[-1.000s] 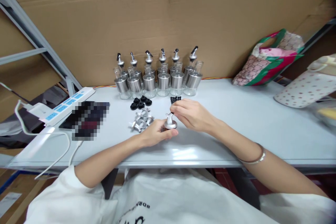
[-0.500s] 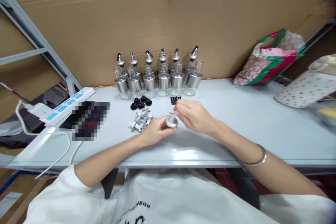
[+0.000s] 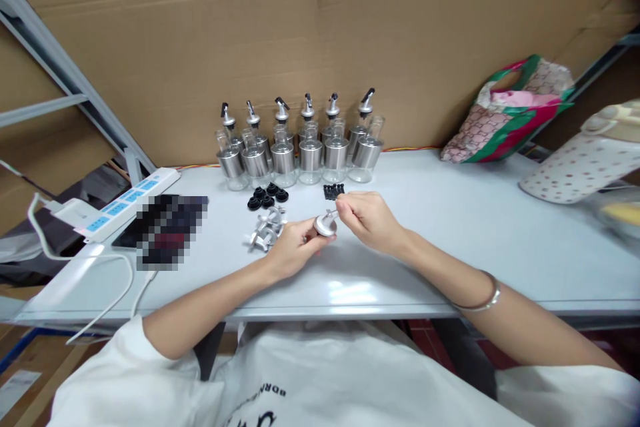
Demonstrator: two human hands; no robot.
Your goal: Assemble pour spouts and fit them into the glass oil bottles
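My left hand [image 3: 296, 248] is closed around a silver pourer spout [image 3: 326, 224], its round base tilted toward me. My right hand [image 3: 373, 219] is pinched just right of the spout's narrow end, where a thin silvery piece shows at the fingertips; what exactly they grip is hidden. Beside my left hand lies a pile of silver spout parts [image 3: 266, 229]. Several black ribbed stoppers [image 3: 268, 196] sit behind that pile, and a cluster of small black flip caps [image 3: 332, 191] lies just beyond my right hand.
Glass bottles with steel sleeves [image 3: 311, 156] stand in two rows at the back, the rear ones topped with pourers. A power strip [image 3: 135, 200] and a blurred-out dark device [image 3: 170, 232] are at left. At right are a patterned bag [image 3: 505, 120] and a dotted flask [image 3: 575, 163].
My right hand has drawn slightly right of the spout, exposing a thin silvery piece between them. In my left hand the spout has tilted a little. The view has shifted slightly.
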